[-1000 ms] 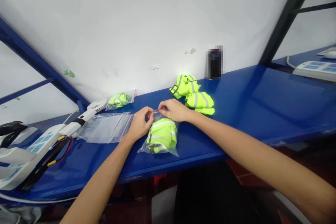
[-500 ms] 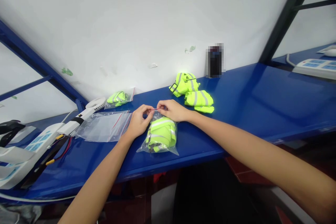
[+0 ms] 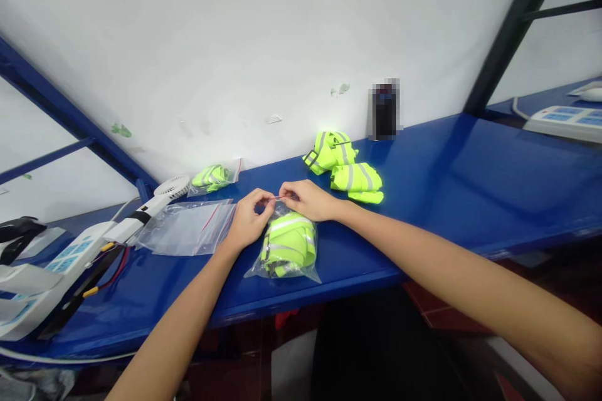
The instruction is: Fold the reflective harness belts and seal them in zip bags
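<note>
Beside the spare bags (image 3: 179, 230), the left hand (image 3: 251, 219), thumb against finger, pinches the mouth (image 3: 277, 197) of the filled bag (image 3: 290, 241) on the surface (image 3: 437, 194); the right hand (image 3: 310, 199) pinches alongside, fingertips slightly nearer the left's than a second ago, so the mouth seems still being worked; loose bundles (image 3: 358, 177) lie beyond.

Blue bench (image 3: 423, 188); clock centred on the bagged hi-vis bundle (image 3: 289, 241) near the front edge. 9: flat clear bags (image 3: 179, 232), white handheld fan (image 3: 153, 205) just beyond. Far out, just under 9: white power strip (image 3: 70, 258). 10: second bagged bundle (image 3: 211, 177). 1: loose bundles (image 3: 356, 177), then pixelated dark object (image 3: 385, 118).
</note>
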Available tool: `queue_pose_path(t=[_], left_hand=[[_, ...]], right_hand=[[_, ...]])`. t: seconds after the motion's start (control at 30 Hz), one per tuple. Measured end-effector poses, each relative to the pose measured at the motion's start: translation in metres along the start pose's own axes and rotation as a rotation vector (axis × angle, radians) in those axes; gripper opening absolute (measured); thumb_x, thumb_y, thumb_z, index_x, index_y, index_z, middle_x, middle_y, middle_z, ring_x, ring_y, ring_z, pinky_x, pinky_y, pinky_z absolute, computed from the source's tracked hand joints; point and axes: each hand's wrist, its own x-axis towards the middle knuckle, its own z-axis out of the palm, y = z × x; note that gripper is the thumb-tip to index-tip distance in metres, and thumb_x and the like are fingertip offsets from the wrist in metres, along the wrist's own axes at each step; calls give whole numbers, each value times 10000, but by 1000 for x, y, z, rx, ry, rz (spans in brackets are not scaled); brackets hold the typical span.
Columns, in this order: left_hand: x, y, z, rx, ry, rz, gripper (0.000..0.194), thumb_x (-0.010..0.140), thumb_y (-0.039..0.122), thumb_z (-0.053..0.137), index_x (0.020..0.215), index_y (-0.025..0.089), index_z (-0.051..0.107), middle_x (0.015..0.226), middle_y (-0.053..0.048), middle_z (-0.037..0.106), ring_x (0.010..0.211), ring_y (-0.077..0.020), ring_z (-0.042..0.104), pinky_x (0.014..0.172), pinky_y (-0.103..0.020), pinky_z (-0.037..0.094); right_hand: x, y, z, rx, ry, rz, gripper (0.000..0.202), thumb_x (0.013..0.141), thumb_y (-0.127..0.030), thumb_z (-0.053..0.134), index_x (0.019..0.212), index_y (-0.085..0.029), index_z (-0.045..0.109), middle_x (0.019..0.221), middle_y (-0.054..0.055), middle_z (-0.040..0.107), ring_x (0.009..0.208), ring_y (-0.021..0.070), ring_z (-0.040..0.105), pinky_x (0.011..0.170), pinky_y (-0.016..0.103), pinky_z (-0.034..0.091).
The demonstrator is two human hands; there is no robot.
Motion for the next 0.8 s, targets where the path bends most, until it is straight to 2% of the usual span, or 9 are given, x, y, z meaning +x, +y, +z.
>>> queue_pose_path(t=[0.1, 0.2, 0.5, 0.57, 0.7, 0.8], left_hand=[[1, 0, 0, -7, -4, 28, 165, 904, 317, 570, 937, 188, 668, 911, -43, 656, 835, -169, 607, 758, -285, 474], [1, 1, 1, 22, 1, 44, 157, 903, 320, 582, 902, 184, 660, 863, -36, 647, 799, -163, 599, 739, -284, 471], [0, 3, 0, 63, 47, 41, 139, 885, 295, 587, 855, 172, 646, 811, -27, 644, 758, -157, 592, 730, -279, 465], [1, 2, 0, 23, 37, 2, 156, 876, 316, 600, 865, 172, 658, 830, -31, 656, 781, -162, 602, 751, -283, 471], [3, -3, 1, -183, -35, -161, 221, 852, 383, 627, 873, 167, 669, 885, -44, 685, 842, -182, 628, 752, -280, 484], [3, -4, 3, -243, -78, -209, 251, 840, 405, 645, 898, 163, 678, 898, -47, 693, 853, -188, 633, 762, -284, 484]], right_hand=[[0, 0, 1, 13, 13, -1, 103, 896, -178, 543, 885, -147, 641, 769, 15, 652, 673, 117, 535, 642, 223, 347], [0, -1, 2, 26, 14, 13, 119, 897, -188, 545, 883, -145, 655, 766, 18, 662, 673, 117, 547, 640, 222, 352], [0, -6, 0, -21, 29, 141, 113, 843, -234, 606, 834, -156, 688, 749, 21, 668, 683, 130, 566, 652, 233, 360], [-1, -6, -1, -9, 17, 122, 111, 845, -214, 594, 819, -152, 682, 742, 18, 666, 676, 125, 558, 648, 231, 357], [-1, -4, 1, 15, 15, 36, 111, 859, -183, 574, 813, -138, 664, 726, 10, 647, 647, 110, 530, 628, 221, 345], [-1, -4, 2, 6, 24, -7, 104, 857, -168, 575, 807, -133, 659, 726, 9, 637, 646, 106, 522, 623, 217, 343]])
